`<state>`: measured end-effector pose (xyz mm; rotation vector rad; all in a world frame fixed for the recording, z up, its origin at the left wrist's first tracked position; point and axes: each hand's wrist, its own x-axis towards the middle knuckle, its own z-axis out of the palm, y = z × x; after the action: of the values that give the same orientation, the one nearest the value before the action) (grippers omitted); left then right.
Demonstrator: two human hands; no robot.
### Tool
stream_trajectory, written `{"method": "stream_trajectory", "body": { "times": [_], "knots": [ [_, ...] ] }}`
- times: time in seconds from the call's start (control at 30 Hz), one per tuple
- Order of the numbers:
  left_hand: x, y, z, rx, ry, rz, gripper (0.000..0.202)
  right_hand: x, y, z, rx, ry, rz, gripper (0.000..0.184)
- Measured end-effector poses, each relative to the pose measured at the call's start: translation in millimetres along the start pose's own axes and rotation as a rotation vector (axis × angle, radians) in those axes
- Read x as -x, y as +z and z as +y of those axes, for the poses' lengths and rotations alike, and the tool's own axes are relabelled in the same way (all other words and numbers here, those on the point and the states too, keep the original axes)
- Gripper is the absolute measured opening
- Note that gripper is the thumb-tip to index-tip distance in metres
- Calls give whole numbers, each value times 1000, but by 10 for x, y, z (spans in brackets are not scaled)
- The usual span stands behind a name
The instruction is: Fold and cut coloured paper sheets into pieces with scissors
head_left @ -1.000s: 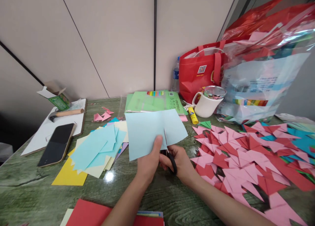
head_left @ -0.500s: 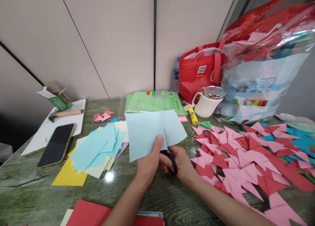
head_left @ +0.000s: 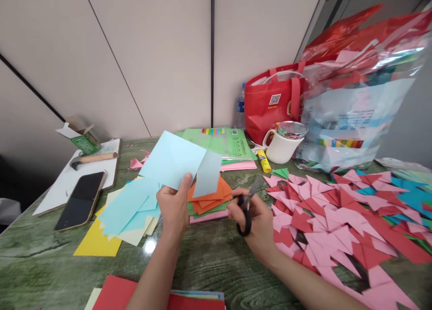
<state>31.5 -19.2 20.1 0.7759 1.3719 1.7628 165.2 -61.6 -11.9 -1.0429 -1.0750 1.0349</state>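
Observation:
My left hand (head_left: 174,206) pinches a light blue sheet of paper (head_left: 172,159) at its lower edge, thumb on top. A narrower light blue piece (head_left: 208,174) hangs at the sheet's right side; whether it is still joined is hidden near my thumb. My right hand (head_left: 254,220) is closed round the black handles of a pair of scissors (head_left: 247,215), blades pointing up and right, apart from the paper. Behind the paper lies a stack of orange squares (head_left: 216,190) on green and pink ones. Left of my left hand, light blue sheets (head_left: 130,204) are fanned over cream and yellow paper.
Folded pink and red paper pieces (head_left: 324,224) spread across the right. Behind stand a white mug (head_left: 281,146), a yellow glue stick (head_left: 263,161), a red bag (head_left: 270,103) and a clear plastic bag (head_left: 354,121). At left are a phone (head_left: 80,201) and a hammer (head_left: 97,158). Red paper (head_left: 118,292) lies in front.
The scissors have come out of the paper and moved right with my right hand. My left hand has shifted left, tilting the sheet, and the orange stack has come into view.

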Motion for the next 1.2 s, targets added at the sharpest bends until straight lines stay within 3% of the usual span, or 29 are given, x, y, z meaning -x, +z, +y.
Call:
{"method": "stream_trajectory", "body": {
  "times": [0.1,0.2,0.33,0.53,0.63,0.73,0.8,0.9,0.97,1.2],
  "knots": [
    [-24,-35,55,130,-55,-132,22,-66,-20,-62,31,-113,222,21],
    [-43,-81,84,66,-170,-293,24,-118,-23,-54,-13,-125,281,22],
    [-76,-150,111,-134,-257,-485,20,-134,-26,9,-107,-33,239,26],
    [-83,-212,121,-301,-347,-730,23,-132,-61,35,-90,98,38,29],
    [-83,-217,99,-192,-355,-784,28,-158,-58,41,-256,200,3,39],
    [-77,-185,95,71,-368,-865,53,-203,-48,55,-486,355,-43,33],
    [-56,-145,94,143,-336,-833,59,-235,-51,70,-639,463,-66,25],
    [13,-90,55,-49,-151,-770,48,-276,-70,102,-835,558,-17,15],
    [74,-71,-3,-232,-40,-823,45,-296,-84,127,-913,575,53,13],
    [227,-24,-144,-417,92,-1001,47,-323,-95,184,-980,556,138,16]
  ]
}}
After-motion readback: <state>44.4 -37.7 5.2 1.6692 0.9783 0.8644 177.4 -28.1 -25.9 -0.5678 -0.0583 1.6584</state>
